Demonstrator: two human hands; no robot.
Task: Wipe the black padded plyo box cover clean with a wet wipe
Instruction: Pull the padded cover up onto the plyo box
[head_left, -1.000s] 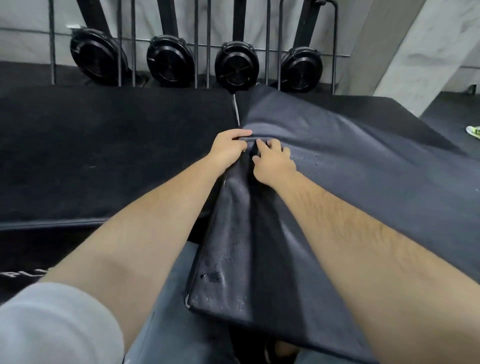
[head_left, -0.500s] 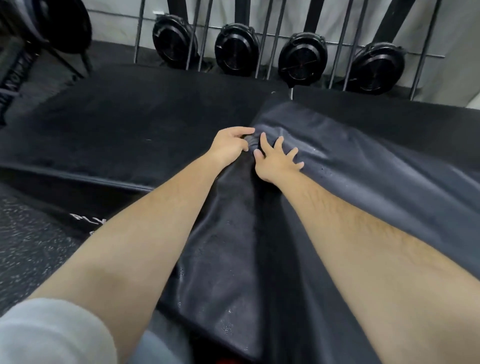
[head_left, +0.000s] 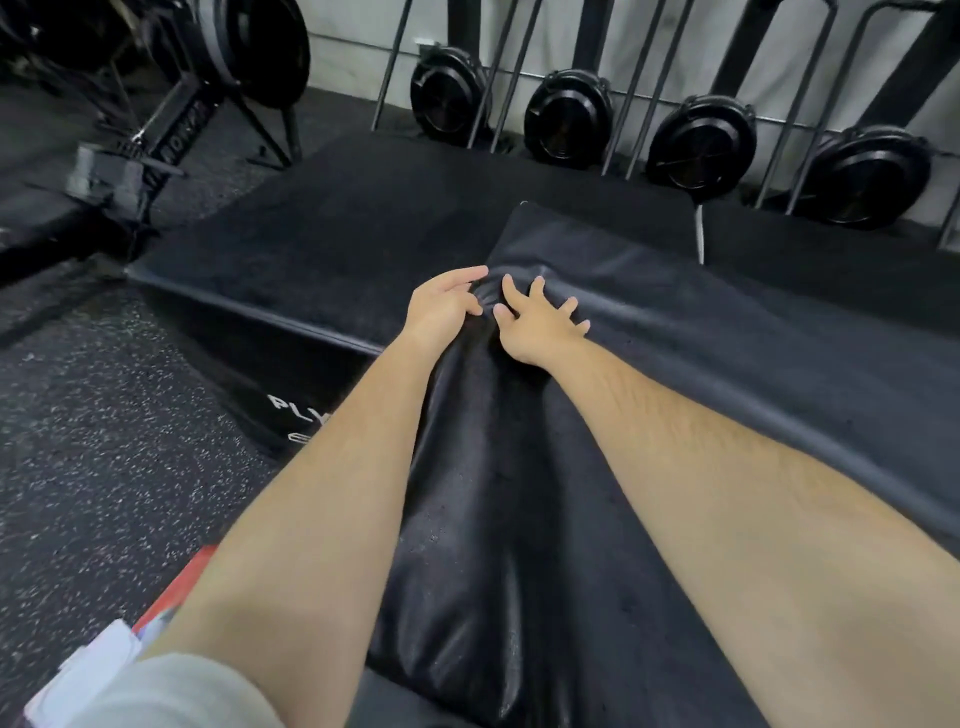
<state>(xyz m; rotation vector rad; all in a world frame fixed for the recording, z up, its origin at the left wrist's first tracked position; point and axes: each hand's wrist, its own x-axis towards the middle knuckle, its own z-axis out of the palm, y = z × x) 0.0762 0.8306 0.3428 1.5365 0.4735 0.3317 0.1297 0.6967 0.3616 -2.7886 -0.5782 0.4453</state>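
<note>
- The black padded cover (head_left: 493, 493) fills the centre and right of the frame. It lies slanted across the top of a black plyo box (head_left: 322, 228), and its far corner reaches toward the upper centre.
- A raised ridge in the cover runs from the hands down toward the right edge of the frame. The near end sags at the bottom centre, with small specks and a dull sheen on its surface.
- The left hand (head_left: 445, 307) is at the ridge's upper end, just left of centre. Its fingers and thumb curl round a bunched fold of the cover and grasp it.
- The right hand (head_left: 537, 328) is just beside the left one. It is released, with fingers splayed and straight, lying flat on the cover at the ridge.
- Both bare forearms stretch up from the lower edge, and a pale grey sleeve (head_left: 171, 691) shows at the lower left.
- White lettering (head_left: 297, 410) beginning "PLY" sits on the box's side wall at left of centre, partly hidden by the left forearm.
- A speckled rubber floor (head_left: 98, 431) takes up the left side.
- A red and white item (head_left: 174, 592) lies at the lower left, too hidden to identify.
- Four round black housings (head_left: 569, 119) stand in a row among metal bars along the top.
- A machine with a large black flywheel (head_left: 254, 47) is in the upper left corner.
- A thin white cord (head_left: 701, 234) hangs below one housing in the upper right.
</note>
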